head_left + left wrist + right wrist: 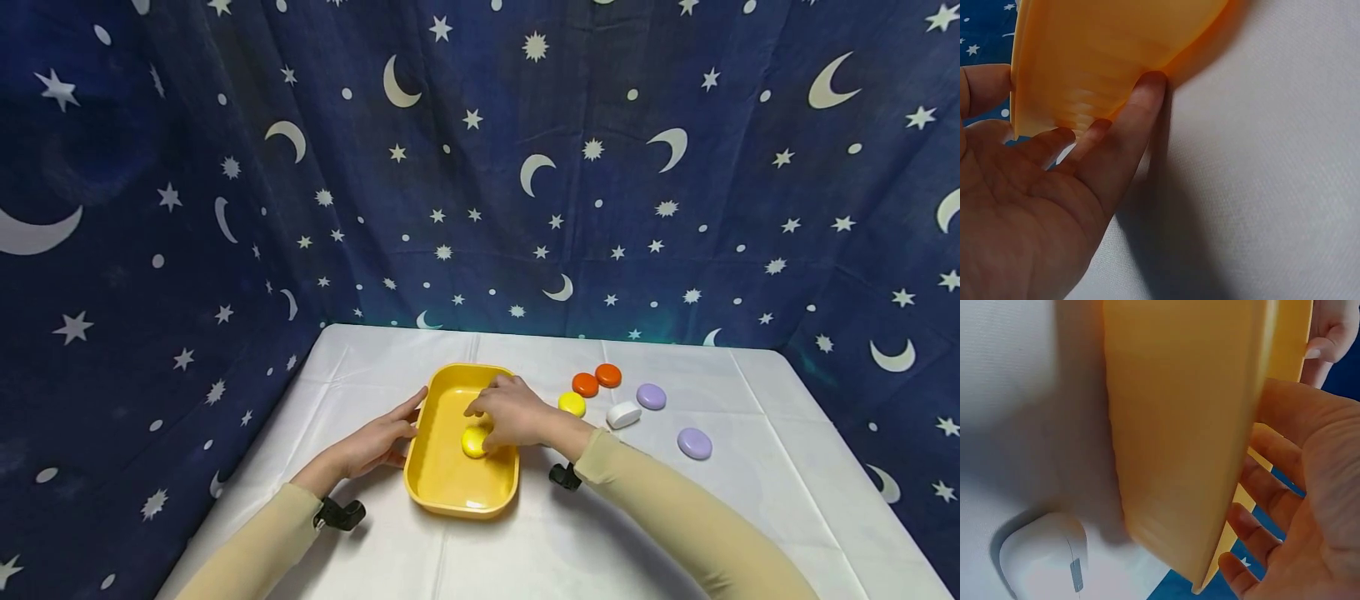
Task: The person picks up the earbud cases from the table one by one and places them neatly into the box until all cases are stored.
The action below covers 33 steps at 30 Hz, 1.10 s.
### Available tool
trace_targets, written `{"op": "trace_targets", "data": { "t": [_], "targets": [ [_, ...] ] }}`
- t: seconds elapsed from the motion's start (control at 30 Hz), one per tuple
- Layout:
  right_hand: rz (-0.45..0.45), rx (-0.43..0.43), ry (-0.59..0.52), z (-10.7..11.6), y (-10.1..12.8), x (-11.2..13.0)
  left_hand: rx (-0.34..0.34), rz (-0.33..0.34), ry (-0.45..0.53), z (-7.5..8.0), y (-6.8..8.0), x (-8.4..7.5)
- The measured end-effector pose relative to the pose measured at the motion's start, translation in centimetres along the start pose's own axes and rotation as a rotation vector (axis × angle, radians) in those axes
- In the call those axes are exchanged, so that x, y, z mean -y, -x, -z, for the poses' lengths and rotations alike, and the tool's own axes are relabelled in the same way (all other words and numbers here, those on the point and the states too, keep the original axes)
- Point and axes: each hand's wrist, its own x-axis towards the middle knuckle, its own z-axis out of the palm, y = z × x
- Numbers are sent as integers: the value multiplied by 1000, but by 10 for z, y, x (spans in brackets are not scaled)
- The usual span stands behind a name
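Observation:
My left hand [375, 442] is at the left side of a yellow tray [431, 487], its fairly straight fingers touching the outer wall. The left wrist view shows the fingertips [1149, 84] against that wall. My right hand [513, 411] reaches over the tray's right rim with loosely bent fingers. A glossy yellow disc [473, 442] lies on the tray floor, close to the right thumb, which partly covers it. Whether the thumb touches the disc I cannot tell. In the right wrist view the fingers [1266, 487] are spread, partly behind the rim; the disc is hidden there.
Right of the tray lie another yellow disc [572, 405], two orange discs [585, 384] [608, 375], two lilac discs [651, 396] [694, 443] and a tilted white one [623, 414]. A white cloth [360, 542] covers the table. Dark blue star-patterned curtains [480, 208] surround it.

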Motion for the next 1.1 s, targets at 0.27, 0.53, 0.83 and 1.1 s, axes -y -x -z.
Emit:
{"op": "trace_targets", "data": {
  "t": [0.27, 0.53, 0.83, 1.1],
  "targets": [
    [-47, -56, -48, 9, 9, -6, -15, 6, -8, 0, -3, -1],
    [-46, -117, -124, 22, 32, -14, -15, -11, 0, -3, -4, 0],
    [-132, -230, -165, 41, 92, -40, -31, -22, -30, -7, 0, 2],
    [-171, -328, -177, 42, 143, -66, -39, -27, -49, -7, 0, 3]
  ]
}}
